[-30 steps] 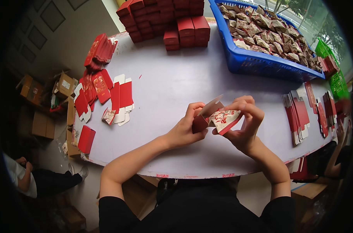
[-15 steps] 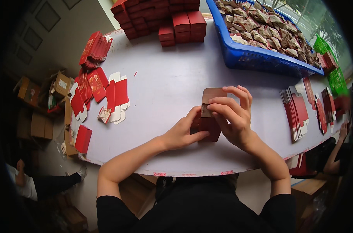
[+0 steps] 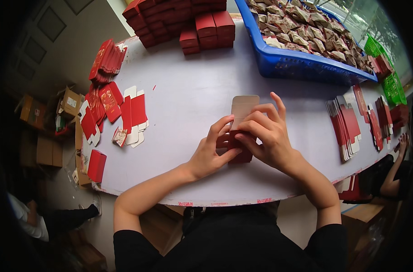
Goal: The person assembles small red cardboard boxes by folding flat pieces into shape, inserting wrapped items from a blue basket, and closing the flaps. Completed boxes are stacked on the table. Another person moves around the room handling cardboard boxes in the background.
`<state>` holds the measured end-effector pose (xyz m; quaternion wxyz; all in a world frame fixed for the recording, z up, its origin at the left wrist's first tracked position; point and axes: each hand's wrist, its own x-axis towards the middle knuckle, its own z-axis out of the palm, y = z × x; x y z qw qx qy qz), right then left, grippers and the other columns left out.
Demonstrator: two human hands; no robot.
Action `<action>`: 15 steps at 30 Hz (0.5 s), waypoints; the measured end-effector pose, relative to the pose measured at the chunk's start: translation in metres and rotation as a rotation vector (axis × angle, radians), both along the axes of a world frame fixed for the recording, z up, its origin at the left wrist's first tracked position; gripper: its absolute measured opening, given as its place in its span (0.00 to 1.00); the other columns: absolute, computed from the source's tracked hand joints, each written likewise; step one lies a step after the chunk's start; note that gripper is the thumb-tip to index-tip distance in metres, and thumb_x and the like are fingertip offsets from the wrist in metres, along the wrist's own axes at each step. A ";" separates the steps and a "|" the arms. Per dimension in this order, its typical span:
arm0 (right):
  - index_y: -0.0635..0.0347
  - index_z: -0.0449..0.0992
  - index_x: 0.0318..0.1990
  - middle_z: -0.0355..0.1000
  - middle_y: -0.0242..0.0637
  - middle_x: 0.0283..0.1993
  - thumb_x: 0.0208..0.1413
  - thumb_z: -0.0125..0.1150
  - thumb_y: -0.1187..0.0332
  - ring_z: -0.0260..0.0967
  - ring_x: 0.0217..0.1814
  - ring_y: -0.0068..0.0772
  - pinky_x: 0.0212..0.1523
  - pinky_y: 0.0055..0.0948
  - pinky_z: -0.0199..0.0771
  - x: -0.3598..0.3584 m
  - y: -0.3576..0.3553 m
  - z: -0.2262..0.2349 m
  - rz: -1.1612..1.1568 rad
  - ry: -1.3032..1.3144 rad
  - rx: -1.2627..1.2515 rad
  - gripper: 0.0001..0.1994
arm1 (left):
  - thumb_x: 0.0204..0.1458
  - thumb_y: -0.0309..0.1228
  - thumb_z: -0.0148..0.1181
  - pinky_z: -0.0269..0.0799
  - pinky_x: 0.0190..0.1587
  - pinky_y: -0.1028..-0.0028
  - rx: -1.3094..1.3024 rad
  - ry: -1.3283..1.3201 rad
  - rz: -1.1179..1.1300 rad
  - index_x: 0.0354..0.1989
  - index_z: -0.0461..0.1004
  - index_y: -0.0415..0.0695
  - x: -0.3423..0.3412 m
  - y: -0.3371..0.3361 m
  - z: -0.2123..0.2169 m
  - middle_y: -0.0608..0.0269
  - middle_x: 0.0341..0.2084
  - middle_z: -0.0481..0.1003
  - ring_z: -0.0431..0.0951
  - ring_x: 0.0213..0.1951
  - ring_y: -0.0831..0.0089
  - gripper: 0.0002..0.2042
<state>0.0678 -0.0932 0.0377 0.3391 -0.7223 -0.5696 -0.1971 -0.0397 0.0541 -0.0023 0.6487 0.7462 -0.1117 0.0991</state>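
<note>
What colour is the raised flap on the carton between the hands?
The raised flap looks pale greyish-beige; best seen in the head view.

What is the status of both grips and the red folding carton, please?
Left grip: holding red folding carton. Right grip: at base of its lid flap. Lid flap: raised, not closed. Blue plastic basket: farther off, right.

Left head-worn fisheye, looking down and forward over table from close above

one held box, one loose packet, one table, two baskets
</note>
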 end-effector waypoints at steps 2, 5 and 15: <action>0.53 0.72 0.27 0.66 0.27 0.26 0.40 0.65 0.66 0.64 0.37 0.31 0.61 0.53 0.39 -0.004 -0.001 0.006 -0.018 -0.015 -0.027 0.08 | 0.46 0.16 0.55 0.72 0.46 0.67 0.103 -0.064 0.017 0.59 0.45 0.48 -0.001 0.001 -0.001 0.50 0.46 0.65 0.73 0.44 0.65 0.34; 0.53 0.71 0.30 0.66 0.27 0.26 0.38 0.66 0.66 0.64 0.38 0.32 0.61 0.54 0.39 -0.007 -0.003 0.005 -0.026 -0.038 -0.020 0.11 | 0.45 0.17 0.57 0.72 0.46 0.69 0.113 -0.105 -0.018 0.56 0.51 0.45 0.002 0.004 0.000 0.53 0.44 0.67 0.73 0.44 0.65 0.31; 0.58 0.57 0.52 0.61 0.37 0.50 0.58 0.47 0.58 0.58 0.55 0.30 0.57 0.33 0.53 0.010 0.000 -0.004 0.313 1.287 0.356 0.19 | 0.39 0.20 0.63 0.75 0.41 0.70 0.324 -0.314 0.142 0.47 0.60 0.45 0.008 0.009 0.002 0.54 0.40 0.70 0.76 0.38 0.59 0.26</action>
